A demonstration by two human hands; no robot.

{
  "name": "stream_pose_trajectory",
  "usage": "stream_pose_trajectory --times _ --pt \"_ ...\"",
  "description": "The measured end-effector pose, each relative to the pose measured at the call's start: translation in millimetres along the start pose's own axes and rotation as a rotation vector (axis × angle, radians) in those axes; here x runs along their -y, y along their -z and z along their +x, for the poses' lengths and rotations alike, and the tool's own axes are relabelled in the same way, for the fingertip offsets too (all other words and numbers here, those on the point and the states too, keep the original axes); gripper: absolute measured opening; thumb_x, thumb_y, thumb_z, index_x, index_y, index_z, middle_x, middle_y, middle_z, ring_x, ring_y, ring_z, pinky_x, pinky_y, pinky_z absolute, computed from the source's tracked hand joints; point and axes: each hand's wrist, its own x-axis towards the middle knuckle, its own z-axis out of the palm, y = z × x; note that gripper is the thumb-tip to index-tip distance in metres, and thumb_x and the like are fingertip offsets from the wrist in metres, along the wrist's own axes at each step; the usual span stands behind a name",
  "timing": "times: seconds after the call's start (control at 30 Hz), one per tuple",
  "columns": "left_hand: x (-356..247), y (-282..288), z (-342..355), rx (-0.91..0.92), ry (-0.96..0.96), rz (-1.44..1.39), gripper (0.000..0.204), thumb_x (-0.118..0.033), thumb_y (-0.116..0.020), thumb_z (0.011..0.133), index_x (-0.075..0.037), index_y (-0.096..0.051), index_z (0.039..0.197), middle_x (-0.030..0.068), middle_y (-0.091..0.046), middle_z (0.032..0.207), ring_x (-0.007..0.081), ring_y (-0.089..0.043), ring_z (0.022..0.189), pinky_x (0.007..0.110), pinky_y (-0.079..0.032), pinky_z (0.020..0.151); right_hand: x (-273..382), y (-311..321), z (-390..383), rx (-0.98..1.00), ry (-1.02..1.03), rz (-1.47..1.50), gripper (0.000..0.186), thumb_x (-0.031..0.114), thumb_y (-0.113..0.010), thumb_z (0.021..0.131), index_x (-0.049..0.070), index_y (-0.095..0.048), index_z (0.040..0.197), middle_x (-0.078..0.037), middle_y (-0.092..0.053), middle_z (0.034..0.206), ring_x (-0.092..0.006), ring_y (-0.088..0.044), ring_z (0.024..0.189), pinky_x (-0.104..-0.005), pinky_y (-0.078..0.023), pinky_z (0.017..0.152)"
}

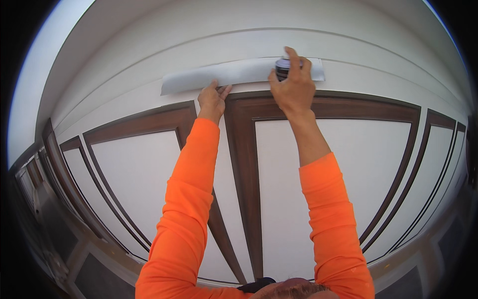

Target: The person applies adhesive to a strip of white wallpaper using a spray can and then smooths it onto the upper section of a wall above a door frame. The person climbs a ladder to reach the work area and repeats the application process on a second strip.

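Note:
My left hand (pixel 212 103) is closed at the lower edge of a long, pale grey strip (pixel 244 73), fingertips pinching that edge. The strip looks thin and flat, and it lies along the white wall just above the brown frames, tilted up slightly toward the right. In front of its right part, my right hand (pixel 297 90) grips a dark spray can (pixel 282 70) with a whitish top. The index finger of that hand rests over the top of the can. No spray can be made out. Both arms reach up in orange sleeves.
Brown moulding (pixel 244 149) frames white panels (pixel 328 184) below the strip. Horizontal grooves run across the white wall (pixel 224 42) above it. A pale surface (pixel 45 65) juts in at upper left. Greyish floor with dark patches (pixel 102 276) shows at the bottom corners.

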Motion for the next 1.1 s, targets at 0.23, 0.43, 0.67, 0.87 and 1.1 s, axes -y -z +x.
stream_pose_trajectory --times 0.23,0.43,0.67,0.87,1.1 --pt "2.9 -7.3 0.4 -0.035 0.018 0.014 0.028 -0.008 -0.052 0.102 0.007 -0.044 0.124 0.0180 -0.052 0.120 0.0325 -0.059 0.109 0.046 -0.060 0.096 -12.3 -7.9 27.5 0.019 -0.050 -0.056 0.065 0.023 -0.074 0.079 0.020 -0.045 0.137 -0.023 -0.050 0.120 -0.0409 -0.064 0.099 -0.0495 -0.057 0.077" --pt "3.2 -3.8 1.0 -0.044 0.010 0.000 0.027 -0.007 -0.052 0.102 0.007 -0.044 0.123 0.0178 -0.052 0.118 0.0327 -0.059 0.108 0.046 -0.059 0.097 -46.9 27.2 39.8 -0.095 -0.241 -0.149 0.067 0.024 -0.072 0.083 0.020 -0.040 0.141 -0.023 -0.049 0.123 -0.0410 -0.065 0.101 -0.0491 -0.057 0.081" --pt "6.7 -11.6 0.2 -0.032 0.020 -0.010 0.030 -0.006 -0.053 0.101 0.008 -0.043 0.125 0.0185 -0.051 0.121 0.0343 -0.058 0.111 0.046 -0.059 0.098 -27.5 6.4 46.0 -0.056 -0.157 -0.129 0.062 0.026 -0.072 0.081 0.019 -0.046 0.137 -0.022 -0.050 0.120 -0.0403 -0.065 0.098 -0.0501 -0.057 0.080" --pt "2.7 4.7 4.1 -0.032 0.009 0.022 0.033 -0.006 -0.052 0.101 0.008 -0.041 0.129 0.0185 -0.051 0.123 0.0359 -0.058 0.112 0.045 -0.059 0.096 28.4 -30.8 20.6 0.043 0.111 0.136 0.064 0.024 -0.074 0.077 0.022 -0.048 0.135 -0.020 -0.052 0.115 -0.0398 -0.064 0.095 -0.0504 -0.057 0.076" --pt "8.1 -2.6 6.6 0.022 -0.005 0.001 0.039 -0.008 -0.052 0.101 0.010 -0.035 0.131 0.0193 -0.048 0.125 0.0390 -0.059 0.107 0.049 -0.060 0.092 2.7 -29.8 29.7 -0.027 0.000 0.006 0.065 0.024 -0.074 0.078 0.022 -0.047 0.137 -0.021 -0.051 0.117 -0.0409 -0.064 0.097 -0.0502 -0.057 0.077"
